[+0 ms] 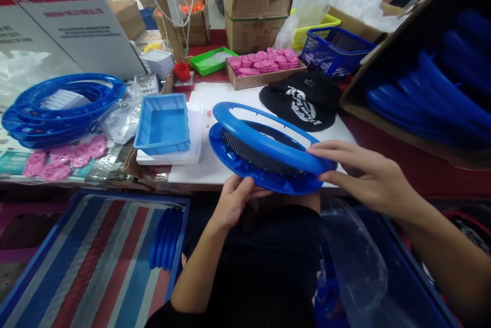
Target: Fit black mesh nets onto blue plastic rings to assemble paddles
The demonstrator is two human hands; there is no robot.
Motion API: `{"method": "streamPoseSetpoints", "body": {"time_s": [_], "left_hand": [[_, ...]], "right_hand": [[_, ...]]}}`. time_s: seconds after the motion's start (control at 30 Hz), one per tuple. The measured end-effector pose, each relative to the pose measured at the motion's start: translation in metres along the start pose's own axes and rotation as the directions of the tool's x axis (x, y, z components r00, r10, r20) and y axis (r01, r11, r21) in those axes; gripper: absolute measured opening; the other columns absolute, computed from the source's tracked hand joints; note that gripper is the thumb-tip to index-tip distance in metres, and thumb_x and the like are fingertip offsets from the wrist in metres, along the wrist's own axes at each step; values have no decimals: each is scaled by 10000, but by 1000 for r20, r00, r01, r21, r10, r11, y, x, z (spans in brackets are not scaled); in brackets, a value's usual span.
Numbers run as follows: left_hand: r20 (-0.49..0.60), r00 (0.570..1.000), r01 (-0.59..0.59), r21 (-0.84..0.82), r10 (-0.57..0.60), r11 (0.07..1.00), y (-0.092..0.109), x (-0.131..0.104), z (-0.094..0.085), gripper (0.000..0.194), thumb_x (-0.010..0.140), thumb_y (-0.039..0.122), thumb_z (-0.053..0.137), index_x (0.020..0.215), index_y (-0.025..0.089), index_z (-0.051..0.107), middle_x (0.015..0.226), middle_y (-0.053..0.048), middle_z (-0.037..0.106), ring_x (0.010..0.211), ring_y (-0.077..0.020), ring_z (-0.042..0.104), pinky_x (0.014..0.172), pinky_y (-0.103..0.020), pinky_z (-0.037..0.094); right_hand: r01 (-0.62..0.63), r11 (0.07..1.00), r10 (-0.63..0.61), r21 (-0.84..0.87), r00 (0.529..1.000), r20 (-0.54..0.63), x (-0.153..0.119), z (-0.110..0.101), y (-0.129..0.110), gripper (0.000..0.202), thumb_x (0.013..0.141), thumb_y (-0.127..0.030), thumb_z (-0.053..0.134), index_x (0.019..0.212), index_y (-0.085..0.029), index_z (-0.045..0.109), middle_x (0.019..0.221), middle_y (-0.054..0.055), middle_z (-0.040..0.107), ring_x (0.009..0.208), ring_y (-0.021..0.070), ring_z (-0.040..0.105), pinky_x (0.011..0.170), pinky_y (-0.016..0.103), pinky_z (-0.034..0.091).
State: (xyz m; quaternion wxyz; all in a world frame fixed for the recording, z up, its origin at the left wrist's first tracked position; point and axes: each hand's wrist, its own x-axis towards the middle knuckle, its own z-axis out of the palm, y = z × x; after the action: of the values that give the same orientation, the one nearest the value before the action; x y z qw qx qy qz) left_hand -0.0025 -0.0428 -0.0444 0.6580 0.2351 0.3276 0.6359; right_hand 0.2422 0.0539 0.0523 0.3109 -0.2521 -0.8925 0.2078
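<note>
My left hand [240, 197] grips the near edge of a lower blue plastic ring [226, 156], thumb on top and fingers underneath. A black mesh disc [245, 148] lies across that ring. Above it, an upper blue ring [253, 131] with small pegs is tilted, its far left side raised and its right end near the lower ring. My right hand [356, 167] holds the upper ring at its right end, fingers on top and thumb below. Just behind the rings rests a stack of black printed fabric discs [303, 97] on the white sheet [203, 164].
A light-blue tray [163, 123] stands left of the rings. Farther left are stacked blue rings [61, 108] and pink pieces [65, 156]. Behind stand a box of pink pieces [264, 62], a green tray [213, 62] and a blue basket [337, 49]. A carton of blue rings [433, 97] leans at right.
</note>
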Motion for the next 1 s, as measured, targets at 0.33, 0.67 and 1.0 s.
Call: {"method": "streamPoseSetpoints", "body": {"time_s": [0.33, 0.67, 1.0], "left_hand": [[137, 982, -136, 34, 130, 990, -4, -28, 62, 295, 903, 383, 865, 1110, 179, 814, 1084, -91, 831, 987, -242, 799, 938, -371, 655], [7, 993, -115, -69, 116, 991, -1, -40, 76, 346, 835, 289, 931, 1128, 205, 768, 1084, -39, 840, 974, -181, 804, 897, -284, 660], [-9, 987, -158, 9, 159, 987, 5, -41, 72, 299, 818, 371, 934, 992, 165, 806, 1062, -83, 844, 972, -240, 811, 880, -313, 665]], "right_hand": [[-112, 964, 94, 240, 992, 87, 9, -11, -14, 402, 936, -442, 858, 1328, -461, 771, 1278, 15, 783, 1147, 238, 756, 980, 330, 625], [-140, 981, 125, 133, 986, 113, 26, -21, -49, 356, 924, -452, 866, 1272, -397, 818, 1184, 33, 803, 1022, 255, 781, 923, 348, 649], [-141, 985, 117, 102, 969, 218, 25, -11, -68, 363, 940, -490, 842, 1282, -369, 818, 1181, 46, 798, 1028, 248, 776, 902, 335, 640]]}}
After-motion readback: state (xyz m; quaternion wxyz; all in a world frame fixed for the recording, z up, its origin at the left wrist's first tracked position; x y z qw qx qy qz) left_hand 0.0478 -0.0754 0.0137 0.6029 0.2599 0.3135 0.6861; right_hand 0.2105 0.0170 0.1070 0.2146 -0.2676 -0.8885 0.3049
